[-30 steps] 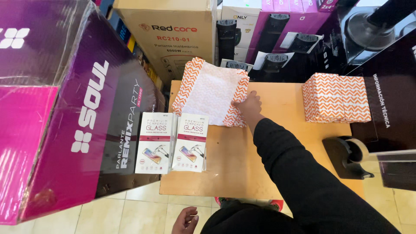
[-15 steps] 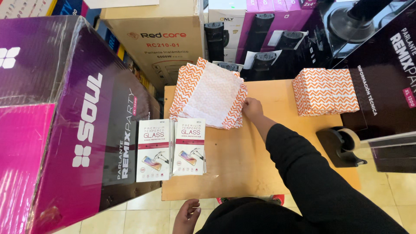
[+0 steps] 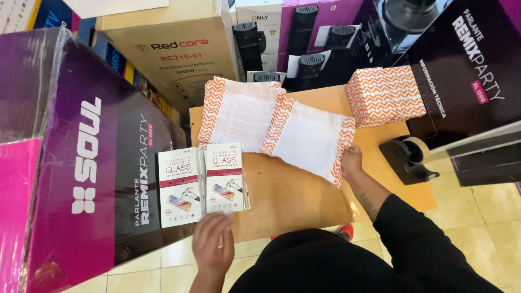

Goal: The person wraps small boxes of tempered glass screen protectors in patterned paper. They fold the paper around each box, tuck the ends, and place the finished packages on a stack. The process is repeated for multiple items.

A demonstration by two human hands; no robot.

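Change since earlier: right hand (image 3: 351, 161) is now drawing one wrapping sheet (image 3: 310, 139) off toward the right, so two sheets are showing side by side; left hand (image 3: 213, 244) is coming up to the near table edge.
Right fingers: they are closing on the sheet's near right edge, pinching the orange zigzag border; how tightly cannot be told.
Left fingers: they are curling loosely downward, holding nothing, hovering just below the right-hand screen-protector box (image 3: 224, 177).
Sheet handling: judged light, thin and floppy, likely to tear or crease; a pinch at a border or corner is looking like the best hold.
Sheet position: it is lying flat on the wooden table (image 3: 293, 201), overlapping the second sheet (image 3: 239, 114) at its left border.
Sheet heading: its long axis is running from far left to near right, tilted against the table edge.
Boxes: judged stiff, light and flat; the left box (image 3: 179, 187) is lying just beside its twin, long axes pointing away from the person.
Surroundings: a stack of folded patterned paper (image 3: 384, 95) and a tape dispenser (image 3: 408, 160) are sitting to the right.
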